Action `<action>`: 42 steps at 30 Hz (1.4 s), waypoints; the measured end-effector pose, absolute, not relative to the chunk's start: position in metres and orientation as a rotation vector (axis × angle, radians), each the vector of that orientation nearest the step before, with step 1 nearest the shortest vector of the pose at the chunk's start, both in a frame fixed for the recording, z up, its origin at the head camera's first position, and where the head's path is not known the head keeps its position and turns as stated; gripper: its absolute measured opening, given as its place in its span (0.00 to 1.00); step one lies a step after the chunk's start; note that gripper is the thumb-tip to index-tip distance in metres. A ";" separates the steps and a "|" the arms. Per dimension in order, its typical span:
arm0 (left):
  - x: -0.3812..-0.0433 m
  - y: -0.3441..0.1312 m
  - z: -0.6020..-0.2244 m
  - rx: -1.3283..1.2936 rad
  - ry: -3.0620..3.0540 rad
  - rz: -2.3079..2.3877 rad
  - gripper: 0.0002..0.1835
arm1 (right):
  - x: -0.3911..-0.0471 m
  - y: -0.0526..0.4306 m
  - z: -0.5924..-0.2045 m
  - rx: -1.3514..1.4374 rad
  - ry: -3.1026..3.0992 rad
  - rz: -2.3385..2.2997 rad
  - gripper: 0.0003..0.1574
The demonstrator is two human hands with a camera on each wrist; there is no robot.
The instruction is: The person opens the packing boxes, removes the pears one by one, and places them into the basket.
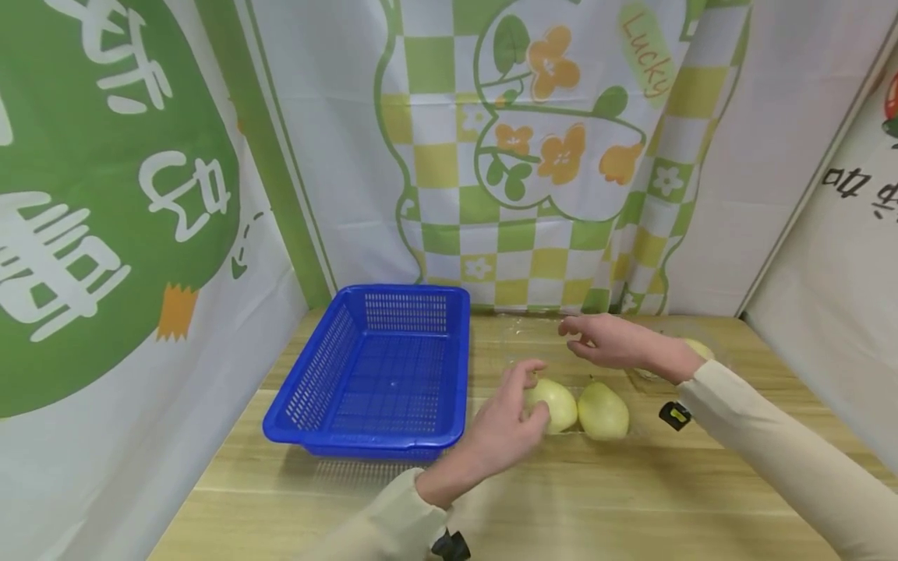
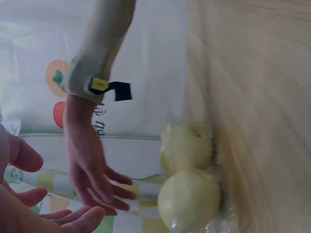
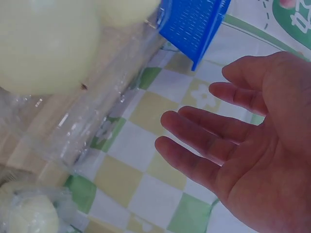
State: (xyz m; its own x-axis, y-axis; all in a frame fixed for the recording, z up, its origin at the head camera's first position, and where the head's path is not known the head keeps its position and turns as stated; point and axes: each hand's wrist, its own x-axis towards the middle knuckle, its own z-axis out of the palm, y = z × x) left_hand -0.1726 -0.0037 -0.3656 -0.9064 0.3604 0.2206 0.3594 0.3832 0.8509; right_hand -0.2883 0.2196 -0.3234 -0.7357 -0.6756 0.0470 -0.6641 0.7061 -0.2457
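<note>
Two pale yellow-green pears lie side by side on clear plastic packaging, a left pear [image 1: 554, 407] and a right pear [image 1: 603, 411]. My left hand [image 1: 507, 421] is beside the left pear, its thumb and fingers spread and overlapping that pear's edge in the head view. Behind the pears hovers my right hand [image 1: 609, 340], over the back part of the clear plastic [image 1: 522, 335]. In the right wrist view, the fingers of the right hand [image 3: 243, 141] are loosely bent with nothing in them. The left wrist view shows both pears [image 2: 188, 199] with plastic around them.
On the left of the wooden table [image 1: 561, 506] stands a blue perforated basket [image 1: 365, 448] with nothing in it. Another pear [image 1: 699, 349] in clear plastic is at the back right, partly behind the right forearm. A patterned curtain [image 1: 456, 179] hangs along the back edge.
</note>
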 end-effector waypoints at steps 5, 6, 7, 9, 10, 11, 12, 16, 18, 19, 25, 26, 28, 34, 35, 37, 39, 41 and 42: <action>-0.177 -0.012 -0.355 0.695 2.449 1.707 0.23 | -0.289 0.217 -0.335 -1.210 2.886 -0.326 0.15; -0.178 -0.014 -0.354 0.702 2.449 1.706 0.22 | -0.289 0.216 -0.337 -1.226 2.886 -0.317 0.14; -0.179 -0.016 -0.352 0.715 2.456 1.701 0.21 | -0.289 0.215 -0.339 -1.240 2.884 -0.306 0.14; -0.180 -0.019 -0.348 0.731 2.498 1.666 0.19 | -0.288 0.212 -0.342 -1.266 2.867 -0.295 0.13; -0.180 -0.021 -0.346 0.748 2.526 1.644 0.18 | -0.287 0.211 -0.343 -1.264 2.856 -0.296 0.13; -0.180 -0.023 -0.344 0.764 2.542 1.630 0.17 | -0.286 0.210 -0.345 -1.265 2.849 -0.292 0.13; -0.181 -0.025 -0.342 0.779 2.558 1.613 0.16 | -0.285 0.209 -0.346 -1.260 2.840 -0.291 0.13; -0.183 -0.032 -0.332 0.874 2.549 1.574 0.17 | -0.281 0.206 -0.347 -1.241 2.825 -0.269 0.14; -0.185 -0.038 -0.327 0.927 2.530 1.551 0.17 | -0.280 0.205 -0.346 -1.235 2.826 -0.264 0.15; -0.185 -0.041 -0.324 0.948 2.527 1.538 0.18 | -0.280 0.204 -0.346 -1.237 2.827 -0.263 0.15; -0.190 -0.064 -0.309 0.990 2.567 1.499 0.17 | -0.277 0.203 -0.343 -1.271 2.837 -0.256 0.15; -0.190 -0.069 -0.308 0.991 2.578 1.503 0.16 | -0.277 0.203 -0.342 -1.273 2.838 -0.252 0.15; -0.191 -0.078 -0.307 0.982 2.620 1.505 0.16 | -0.276 0.203 -0.342 -1.268 2.842 -0.241 0.15; -0.195 -0.107 -0.306 0.891 2.733 1.527 0.16 | -0.274 0.203 -0.341 -1.259 2.820 -0.213 0.15; -0.196 -0.111 -0.306 0.878 2.737 1.533 0.16 | -0.274 0.203 -0.342 -1.266 2.816 -0.211 0.16; -0.200 -0.120 -0.307 0.860 2.737 1.545 0.16 | -0.275 0.203 -0.342 -1.268 2.809 -0.208 0.16; -0.203 -0.128 -0.307 0.852 2.744 1.554 0.15 | -0.274 0.203 -0.342 -1.257 2.807 -0.207 0.17; -0.206 -0.136 -0.308 0.840 2.767 1.545 0.15 | -0.274 0.202 -0.342 -1.242 2.798 -0.202 0.18; -0.207 -0.140 -0.308 0.834 2.779 1.542 0.15 | -0.273 0.201 -0.343 -1.226 2.789 -0.206 0.19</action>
